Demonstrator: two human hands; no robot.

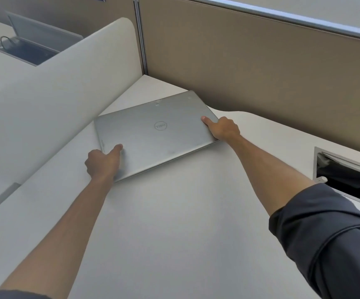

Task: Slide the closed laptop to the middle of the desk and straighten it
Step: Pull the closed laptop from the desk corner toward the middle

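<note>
Both forearms reach out over the bare counter (174, 223). Left hand (101, 162) grips the laptop (153, 134) at its near-left corner, thumb on the lid; right hand (224, 128) clasps the right edge likewise. Closed and silver, the laptop lies askew in the far corner — just beside the white divider (56, 104) and tan partition (261, 67).

Both hands grip closed laptop (153, 134) w/ thumbs on lid: left hand (102, 161) near corner, right hand (223, 128) right edge; laptop skewed on desk (174, 223).
</note>
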